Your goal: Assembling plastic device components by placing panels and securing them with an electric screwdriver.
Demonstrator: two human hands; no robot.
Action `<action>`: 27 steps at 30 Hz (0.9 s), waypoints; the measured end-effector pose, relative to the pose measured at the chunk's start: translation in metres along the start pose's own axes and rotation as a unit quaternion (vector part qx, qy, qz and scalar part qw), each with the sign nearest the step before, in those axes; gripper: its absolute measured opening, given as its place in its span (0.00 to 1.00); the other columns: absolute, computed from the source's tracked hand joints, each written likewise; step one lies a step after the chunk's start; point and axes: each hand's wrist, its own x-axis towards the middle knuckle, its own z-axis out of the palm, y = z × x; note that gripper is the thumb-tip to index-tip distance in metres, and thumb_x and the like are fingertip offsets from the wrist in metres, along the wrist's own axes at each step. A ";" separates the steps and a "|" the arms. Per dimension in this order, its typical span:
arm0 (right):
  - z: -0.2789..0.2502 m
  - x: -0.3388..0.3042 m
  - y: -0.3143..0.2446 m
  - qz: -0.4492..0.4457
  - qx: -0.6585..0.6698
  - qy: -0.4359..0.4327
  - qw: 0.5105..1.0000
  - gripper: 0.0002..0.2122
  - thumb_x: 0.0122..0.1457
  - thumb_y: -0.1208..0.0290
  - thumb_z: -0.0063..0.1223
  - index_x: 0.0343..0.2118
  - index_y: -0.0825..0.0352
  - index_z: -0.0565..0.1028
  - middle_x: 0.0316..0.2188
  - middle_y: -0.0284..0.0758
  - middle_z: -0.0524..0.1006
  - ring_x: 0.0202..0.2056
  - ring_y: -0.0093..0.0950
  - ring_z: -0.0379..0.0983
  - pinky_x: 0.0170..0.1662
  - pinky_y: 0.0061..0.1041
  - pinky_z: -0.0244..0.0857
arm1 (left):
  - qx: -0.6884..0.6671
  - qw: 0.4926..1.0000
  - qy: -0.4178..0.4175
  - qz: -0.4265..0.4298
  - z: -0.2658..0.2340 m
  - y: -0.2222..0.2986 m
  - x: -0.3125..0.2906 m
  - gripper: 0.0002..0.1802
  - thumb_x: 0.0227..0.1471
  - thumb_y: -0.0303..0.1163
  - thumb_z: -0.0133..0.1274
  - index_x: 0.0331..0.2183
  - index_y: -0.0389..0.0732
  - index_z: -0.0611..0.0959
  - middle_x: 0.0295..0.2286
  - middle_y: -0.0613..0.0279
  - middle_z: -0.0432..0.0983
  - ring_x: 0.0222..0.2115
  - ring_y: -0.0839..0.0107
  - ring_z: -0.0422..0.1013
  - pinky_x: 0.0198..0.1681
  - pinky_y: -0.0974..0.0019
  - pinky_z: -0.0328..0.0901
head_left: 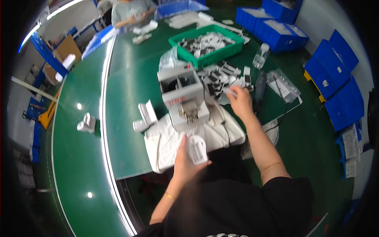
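My left hand [184, 162] is closed around a white plastic housing [197, 150] with a rounded end, its recessed inside facing up, in front of the machine. On the right, my right hand [241, 103] reaches to the near edge of a pile of small black and white parts [223, 77]. Its fingertips are pinched on a small whitish piece [228, 91], partly hidden by the fingers. Between the hands and the pile stands a grey-white benchtop machine [182, 94] with a metal fixture [189, 112] on its front. A white cloth [167, 144] lies under it.
A green bin [219, 59] of similar parts stands behind the pile. White plastic pieces [147, 114] lie left of the machine, another [87, 123] farther left. A clear bottle [261, 56], a dark tool [259, 89] and bagged items [282, 87] lie right. Another person [132, 12] works at the far end.
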 end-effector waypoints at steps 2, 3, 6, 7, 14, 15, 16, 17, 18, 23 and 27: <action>-0.029 -0.011 -0.040 0.017 0.146 -0.031 0.989 0.14 0.56 0.75 0.59 0.46 0.63 0.79 0.33 0.36 0.77 0.37 0.30 0.71 0.44 0.27 0.66 | 0.000 1.000 0.007 -0.023 0.003 -0.001 -0.001 0.68 0.26 0.35 0.79 0.64 0.31 0.56 0.57 0.43 0.65 0.57 0.53 0.65 0.60 0.57 0.62; -0.038 -0.023 -0.061 -0.011 0.190 -0.065 0.979 0.15 0.56 0.77 0.58 0.48 0.63 0.78 0.33 0.34 0.76 0.36 0.27 0.69 0.43 0.24 0.65 | 0.014 1.000 0.011 -0.007 0.005 -0.002 0.001 0.68 0.26 0.35 0.79 0.64 0.32 0.56 0.56 0.43 0.65 0.57 0.52 0.66 0.60 0.57 0.62; -0.046 -0.059 -0.095 -0.047 0.274 -0.226 0.934 0.16 0.60 0.78 0.55 0.52 0.64 0.76 0.36 0.30 0.77 0.35 0.20 0.68 0.43 0.21 0.64 | 0.016 0.999 -0.008 -0.027 0.002 -0.003 0.006 0.65 0.25 0.36 0.79 0.62 0.32 0.60 0.55 0.43 0.67 0.55 0.51 0.68 0.58 0.56 0.63; -0.044 -0.073 -0.100 -0.005 0.327 -0.262 0.908 0.15 0.61 0.78 0.54 0.52 0.65 0.76 0.37 0.29 0.77 0.36 0.18 0.69 0.43 0.20 0.64 | 0.022 1.000 -0.008 -0.018 0.001 -0.002 0.004 0.64 0.25 0.36 0.79 0.61 0.32 0.61 0.54 0.44 0.68 0.54 0.52 0.68 0.57 0.56 0.64; -0.029 -0.109 -0.115 0.081 0.448 -0.358 0.815 0.15 0.65 0.79 0.50 0.55 0.68 0.73 0.38 0.28 0.79 0.37 0.14 0.72 0.44 0.16 0.67 | 0.032 0.999 0.007 -0.008 0.003 -0.003 -0.002 0.59 0.26 0.37 0.78 0.59 0.39 0.64 0.53 0.52 0.69 0.51 0.51 0.70 0.51 0.55 0.68; -0.030 -0.109 -0.114 0.082 0.448 -0.360 0.814 0.15 0.65 0.79 0.50 0.55 0.68 0.73 0.38 0.28 0.79 0.37 0.14 0.72 0.44 0.16 0.67 | 0.031 0.999 0.009 -0.002 0.003 -0.002 -0.002 0.60 0.26 0.37 0.78 0.60 0.39 0.64 0.53 0.52 0.69 0.51 0.51 0.70 0.51 0.55 0.68; -0.031 -0.109 -0.113 0.081 0.423 -0.375 0.821 0.15 0.65 0.78 0.51 0.55 0.68 0.72 0.38 0.29 0.79 0.37 0.14 0.72 0.43 0.16 0.67 | 0.030 0.999 0.011 0.004 0.003 -0.002 -0.001 0.60 0.26 0.37 0.78 0.60 0.39 0.64 0.53 0.52 0.69 0.51 0.51 0.70 0.51 0.55 0.68; -0.032 -0.108 -0.113 0.079 0.398 -0.388 0.827 0.16 0.65 0.78 0.52 0.55 0.68 0.71 0.37 0.30 0.79 0.36 0.14 0.72 0.42 0.16 0.67 | 0.030 0.999 0.011 0.002 0.003 -0.002 0.000 0.60 0.26 0.37 0.78 0.60 0.39 0.64 0.53 0.52 0.69 0.51 0.51 0.70 0.51 0.55 0.68; -0.033 -0.108 -0.113 0.080 0.398 -0.390 0.827 0.16 0.65 0.78 0.52 0.55 0.68 0.71 0.37 0.30 0.79 0.36 0.14 0.72 0.42 0.16 0.67 | 0.025 1.000 0.004 -0.008 0.003 -0.001 0.000 0.60 0.25 0.37 0.78 0.60 0.39 0.64 0.53 0.52 0.69 0.51 0.51 0.70 0.52 0.55 0.68; -0.028 -0.112 -0.112 0.096 0.390 -0.372 0.837 0.12 0.63 0.77 0.55 0.49 0.69 0.71 0.35 0.32 0.80 0.36 0.15 0.73 0.41 0.16 0.67 | 0.019 1.000 -0.004 -0.017 0.003 -0.002 0.001 0.60 0.25 0.37 0.78 0.60 0.39 0.64 0.53 0.53 0.69 0.51 0.51 0.70 0.52 0.56 0.68; -0.025 -0.113 -0.111 0.117 0.407 -0.366 0.829 0.11 0.63 0.77 0.56 0.48 0.69 0.73 0.34 0.31 0.80 0.35 0.16 0.73 0.40 0.17 0.67 | 0.007 1.000 -0.005 -0.016 0.003 -0.003 0.001 0.60 0.25 0.37 0.78 0.60 0.39 0.64 0.53 0.53 0.69 0.50 0.51 0.70 0.52 0.56 0.68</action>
